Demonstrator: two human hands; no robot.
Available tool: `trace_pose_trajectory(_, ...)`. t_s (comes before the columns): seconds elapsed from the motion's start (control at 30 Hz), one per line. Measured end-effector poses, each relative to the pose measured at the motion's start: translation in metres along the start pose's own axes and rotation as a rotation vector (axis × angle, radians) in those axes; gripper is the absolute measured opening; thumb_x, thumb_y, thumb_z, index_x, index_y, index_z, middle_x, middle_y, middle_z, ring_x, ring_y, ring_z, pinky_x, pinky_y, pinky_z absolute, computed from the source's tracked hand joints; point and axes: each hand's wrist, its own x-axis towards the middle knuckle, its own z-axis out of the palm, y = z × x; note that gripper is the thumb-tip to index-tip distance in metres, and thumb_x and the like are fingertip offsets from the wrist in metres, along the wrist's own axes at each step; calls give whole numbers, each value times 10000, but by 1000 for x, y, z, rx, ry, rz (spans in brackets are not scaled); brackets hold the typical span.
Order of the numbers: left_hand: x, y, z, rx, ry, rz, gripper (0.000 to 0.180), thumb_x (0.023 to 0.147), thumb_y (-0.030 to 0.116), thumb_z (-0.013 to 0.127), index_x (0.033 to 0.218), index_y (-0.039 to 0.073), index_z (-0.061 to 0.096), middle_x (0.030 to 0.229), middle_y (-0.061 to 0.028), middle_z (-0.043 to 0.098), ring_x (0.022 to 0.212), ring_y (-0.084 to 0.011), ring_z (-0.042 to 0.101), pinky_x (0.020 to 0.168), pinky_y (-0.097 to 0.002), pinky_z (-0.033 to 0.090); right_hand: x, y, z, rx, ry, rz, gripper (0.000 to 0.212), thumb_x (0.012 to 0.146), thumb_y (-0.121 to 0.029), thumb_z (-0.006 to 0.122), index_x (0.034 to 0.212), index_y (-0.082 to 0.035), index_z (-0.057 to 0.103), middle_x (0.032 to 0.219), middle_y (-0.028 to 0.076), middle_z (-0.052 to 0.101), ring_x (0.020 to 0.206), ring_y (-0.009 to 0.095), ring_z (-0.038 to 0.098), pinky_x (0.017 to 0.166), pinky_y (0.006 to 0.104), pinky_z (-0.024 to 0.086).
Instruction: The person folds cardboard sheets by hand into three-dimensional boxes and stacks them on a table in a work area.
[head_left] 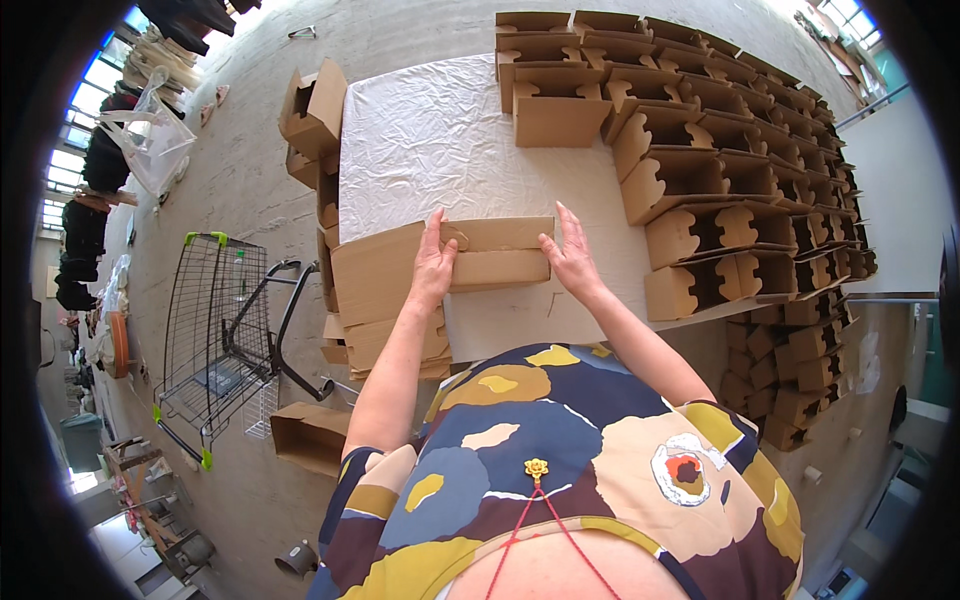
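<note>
Two hands (pixel 500 262), one flat cardboard blank (pixel 440 262), one wire cart (pixel 215 340), too many folded boxes (pixel 690 180) to count.

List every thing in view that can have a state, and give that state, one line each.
Flat cardboard blank: unfolded, lying on the table, pressed under both hands.
Left hand: flat on the blank, fingers spread.
Right hand: flat on the blank's right end.
Folded boxes: assembled, lids open, in rows on the table.
Stack of blanks: flat, piled at the table's left edge.
Wire cart: tipped on the floor.
</note>
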Motion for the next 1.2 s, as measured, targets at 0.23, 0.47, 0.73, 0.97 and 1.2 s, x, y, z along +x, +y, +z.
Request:
trace_pose_trajectory(0.23, 7, -14, 4, 135, 34, 111, 499, 1018, 171, 515, 1503, 148, 398, 1494, -129, 443, 1369, -345, 411, 1157, -418, 330, 6, -5, 32, -16, 74, -113, 544, 966, -127, 578, 1477, -72, 403, 1479, 188, 380, 1370, 375, 380, 1142, 443, 344)
trace_pose_trajectory(0.47, -7, 43, 14, 884, 222, 412, 504, 904, 163, 640, 1396, 188, 529, 1467, -50, 450, 1368, -299, 383, 1152, -474, 289, 9, -1, 29, -29, 59, -101, 526, 959, -121, 583, 1461, -84, 427, 1457, 182, 401, 1342, 374, 406, 1125, 442, 364)
trace_pose_trajectory(0.73, -24, 53, 29, 544, 54, 403, 200, 787, 212, 778, 975, 172, 723, 1024, -8, 597, 1086, -237, 527, 1117, -453, 308, 22, -12, -15, 33, 15, -145, 275, 953, -86, 597, 1220, -44, 650, 1237, 143, 597, 1118, 300, 576, 972, 365, 475)
trace_pose_trajectory(0.97, -29, 49, 20, 416, -60, 428, 203, 716, 236, 818, 880, 172, 717, 952, 12, 602, 1058, -218, 557, 1180, -504, 225, 23, -45, -45, 407, -703, 55, 235, 894, 60, 558, 1051, 5, 724, 871, 75, 721, 707, 130, 648, 670, 304, 553)
trace_pose_trajectory(1.2, -38, 66, 9, 474, -65, 462, 179, 720, 224, 822, 840, 170, 701, 903, 16, 598, 1009, -207, 579, 1180, -516, 217, 20, -62, -40, -215, -733, -342, 244, 843, -66, 681, 1065, -136, 754, 1017, 69, 683, 963, 259, 667, 764, 378, 555)
